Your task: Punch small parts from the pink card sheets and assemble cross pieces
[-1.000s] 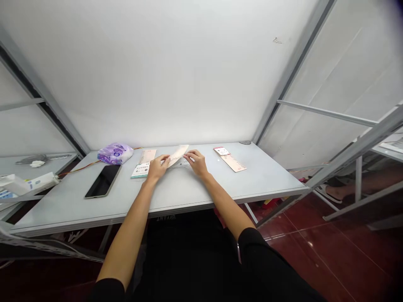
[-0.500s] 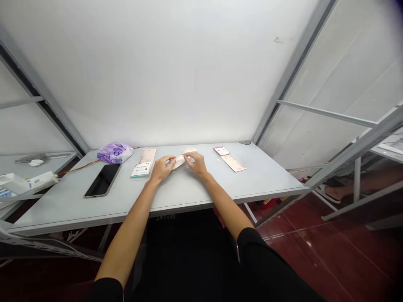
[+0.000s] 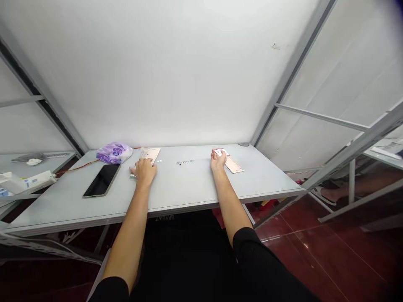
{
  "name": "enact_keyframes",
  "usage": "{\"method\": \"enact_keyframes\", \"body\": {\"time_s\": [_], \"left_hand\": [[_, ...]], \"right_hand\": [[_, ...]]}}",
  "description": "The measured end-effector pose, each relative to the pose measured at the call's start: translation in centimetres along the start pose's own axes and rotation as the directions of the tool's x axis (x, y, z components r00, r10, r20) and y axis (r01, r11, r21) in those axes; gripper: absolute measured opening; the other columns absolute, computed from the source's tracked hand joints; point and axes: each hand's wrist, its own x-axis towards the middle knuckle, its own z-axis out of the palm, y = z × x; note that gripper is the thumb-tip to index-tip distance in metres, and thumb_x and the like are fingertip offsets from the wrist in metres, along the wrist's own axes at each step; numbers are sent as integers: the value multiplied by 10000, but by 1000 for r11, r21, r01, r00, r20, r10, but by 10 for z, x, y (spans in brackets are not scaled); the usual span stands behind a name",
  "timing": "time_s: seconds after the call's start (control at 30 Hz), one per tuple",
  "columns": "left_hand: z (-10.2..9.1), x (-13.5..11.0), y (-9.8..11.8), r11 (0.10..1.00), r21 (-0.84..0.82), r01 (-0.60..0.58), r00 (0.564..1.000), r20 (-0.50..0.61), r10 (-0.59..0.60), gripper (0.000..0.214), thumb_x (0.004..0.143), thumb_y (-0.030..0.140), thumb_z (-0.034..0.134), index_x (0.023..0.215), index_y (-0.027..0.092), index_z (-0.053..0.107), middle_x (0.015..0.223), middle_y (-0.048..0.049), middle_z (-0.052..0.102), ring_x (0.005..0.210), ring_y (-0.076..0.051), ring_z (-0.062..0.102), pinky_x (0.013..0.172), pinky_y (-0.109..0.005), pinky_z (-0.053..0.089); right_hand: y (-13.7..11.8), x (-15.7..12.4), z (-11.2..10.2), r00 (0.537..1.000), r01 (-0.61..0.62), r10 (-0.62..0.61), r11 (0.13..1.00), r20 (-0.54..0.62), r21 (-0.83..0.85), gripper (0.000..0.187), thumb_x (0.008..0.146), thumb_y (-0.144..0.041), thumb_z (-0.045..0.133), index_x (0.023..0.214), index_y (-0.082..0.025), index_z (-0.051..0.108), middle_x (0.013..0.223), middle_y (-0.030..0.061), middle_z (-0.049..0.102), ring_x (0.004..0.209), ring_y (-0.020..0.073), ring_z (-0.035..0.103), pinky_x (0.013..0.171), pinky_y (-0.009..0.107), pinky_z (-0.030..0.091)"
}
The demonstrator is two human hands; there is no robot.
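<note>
My left hand (image 3: pixel 143 171) lies palm down, fingers spread, over a pale pink printed card (image 3: pixel 154 154) and the packet under it, of which only a bit of the lower edge shows. My right hand (image 3: pixel 218 161) is turned palm up, fingers apart and slightly bent, beside a red-and-white packet (image 3: pixel 225 152) on a second pink card (image 3: pixel 234 165); I see nothing in it. Between the hands, a row of small dark marks (image 3: pixel 185 162), like a scale, runs across the tabletop, with a dark dot just below. Two tiny white pieces (image 3: pixel 159 161) rest by the left card.
A purple tissue pack (image 3: pixel 114 152) and a dark-screened phone (image 3: pixel 102 180) are on the left of the grey table (image 3: pixel 189 188). A small grey object (image 3: pixel 243 144) is at the back right corner. Metal frame posts (image 3: pixel 289 79) flank the table.
My hands have parted from the middle, where both held a pale paper strip. The left went to the left card, the right to the right card. The row of marks is now uncovered.
</note>
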Motion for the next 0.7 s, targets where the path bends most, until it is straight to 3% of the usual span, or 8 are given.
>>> {"method": "enact_keyframes", "body": {"time_s": [0.13, 0.3, 0.5, 0.7], "left_hand": [[3, 0, 0, 1000, 10, -3, 999, 52, 3, 405, 910, 350, 557, 1256, 212, 716, 1438, -190, 555, 1323, -387, 486, 1123, -642, 311], [0, -1, 0, 999, -49, 18, 1000, 5, -17, 397, 906, 333, 558, 1261, 247, 715, 1513, -194, 476, 1341, -416, 463, 1073, -647, 358], [-1, 1, -4, 994, -78, 77, 996, -32, -80, 411, 886, 390, 605, 1262, 264, 712, 1520, -200, 448, 1339, -461, 424, 1031, -692, 349], [1, 3, -8, 997, -8, 74, 994, 75, -73, 522, 869, 492, 620, 1341, 273, 665, 1454, -230, 490, 1319, -452, 458, 1059, -681, 325]], "right_hand": [[-1, 3, -1, 1000, 1, -1, 1000, -8, -21, 504, 905, -284, 503, 1390, -282, 365, 1268, 90, 620, 876, 120, 758, 710, 244, 607], [0, 6, -4, 997, 78, -77, 981, 9, -180, 445, 907, -326, 487, 1346, -280, 431, 1414, 129, 519, 962, 144, 762, 761, 277, 620], [-2, 8, -5, 996, 72, -77, 987, -32, -145, 467, 897, -291, 488, 1356, -268, 403, 1409, 125, 506, 963, 133, 763, 746, 241, 621], [-4, 7, -2, 996, 46, -53, 995, -75, -85, 487, 882, -221, 512, 1347, -277, 380, 1327, 102, 544, 884, 142, 778, 701, 249, 625]]}}
